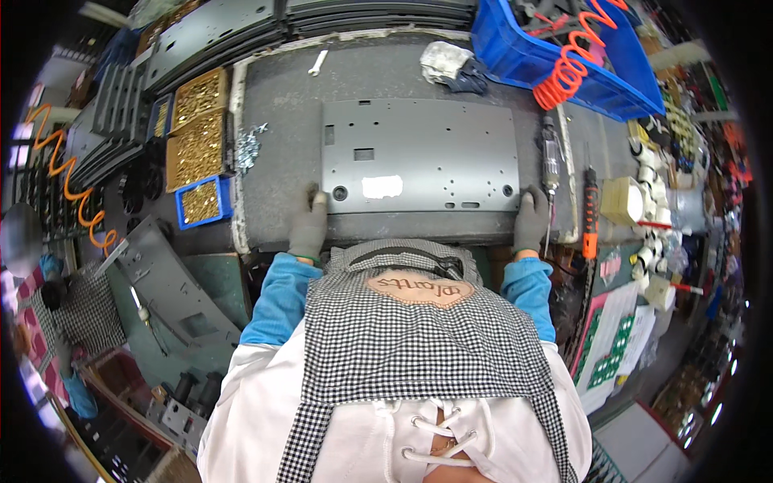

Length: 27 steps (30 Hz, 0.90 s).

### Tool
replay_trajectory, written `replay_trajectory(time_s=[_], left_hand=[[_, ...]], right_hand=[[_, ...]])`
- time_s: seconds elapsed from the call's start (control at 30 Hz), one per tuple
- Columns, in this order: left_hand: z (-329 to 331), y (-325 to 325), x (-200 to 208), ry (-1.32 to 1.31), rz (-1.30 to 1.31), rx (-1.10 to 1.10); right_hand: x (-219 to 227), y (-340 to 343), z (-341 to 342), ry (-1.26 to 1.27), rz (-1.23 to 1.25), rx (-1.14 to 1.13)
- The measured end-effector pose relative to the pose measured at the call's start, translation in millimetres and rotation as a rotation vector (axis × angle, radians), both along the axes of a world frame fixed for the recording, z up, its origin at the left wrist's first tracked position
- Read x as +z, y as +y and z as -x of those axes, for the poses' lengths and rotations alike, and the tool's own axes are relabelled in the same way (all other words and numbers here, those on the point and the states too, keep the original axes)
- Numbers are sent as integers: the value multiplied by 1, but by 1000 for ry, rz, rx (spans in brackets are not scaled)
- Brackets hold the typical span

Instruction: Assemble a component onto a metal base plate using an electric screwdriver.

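Head-worn fisheye faces down, near the bench (278, 121); rim perhaps blurred.

Beyond the flat grey metal panel (419, 149), fingers could cross the dark grey surface (370, 68) between the small silver wrench (319, 63) and the crumpled white-and-dark cloth (445, 63). Left of the panel, a lane beside small silver parts (247, 149) ends near at the grey-gloved left hand (309, 225). A blue plastic crate (501, 50) bars the far right; a slim grey power screwdriver (550, 154) narrows the right.
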<state>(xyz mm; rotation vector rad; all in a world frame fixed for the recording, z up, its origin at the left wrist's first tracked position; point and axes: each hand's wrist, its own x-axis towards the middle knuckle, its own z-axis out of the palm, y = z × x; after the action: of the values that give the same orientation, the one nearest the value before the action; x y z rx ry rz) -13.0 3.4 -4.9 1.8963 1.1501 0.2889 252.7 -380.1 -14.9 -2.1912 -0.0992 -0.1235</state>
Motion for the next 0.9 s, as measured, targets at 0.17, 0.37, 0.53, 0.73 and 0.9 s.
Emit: replay_trajectory(time_s=[0.17,0.37,0.53,0.73,0.9], left_hand=[[8,-9,5,110,-139,91],[21,-12,12,-32,-114,227],[20,-15,2,-21,-167,280],[18,-5,-15,59,-333,247],[20,-8,-10,59,-384,240]], right_hand=[[0,2,-3,36,20,-32],[-5,7,-4,-44,194,-23],[-3,8,3,-66,217,-29],[-6,14,1,-98,238,-28],[-2,17,-2,-31,278,47]])
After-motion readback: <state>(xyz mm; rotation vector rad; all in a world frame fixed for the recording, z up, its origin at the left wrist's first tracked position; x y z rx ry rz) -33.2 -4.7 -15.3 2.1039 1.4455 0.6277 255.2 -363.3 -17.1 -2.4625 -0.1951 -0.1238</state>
